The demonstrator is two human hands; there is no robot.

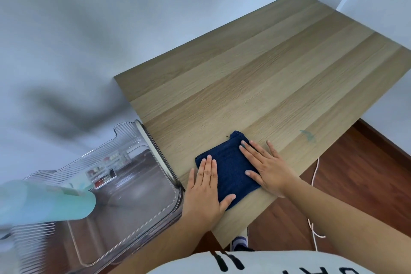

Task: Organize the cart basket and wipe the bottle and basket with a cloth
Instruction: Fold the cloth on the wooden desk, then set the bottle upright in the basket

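The left hand (206, 187) and right hand (268, 168) press flat on the folded blue cloth (229, 165) near the counter's (266, 73) edge, each grip spread, fingers straight. The clear basket (156, 148) sits beside the counter, a blurred teal bottle (44, 203) over it.

blurred bottle (44, 202) cut by left edge, basket (121, 140) partly cropped

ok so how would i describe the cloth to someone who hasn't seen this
Find the light wooden table, then its near edge beside the clear plastic basket. The cloth lies there, folded square, under the left hand and right hand. It is the only dark navy thing.
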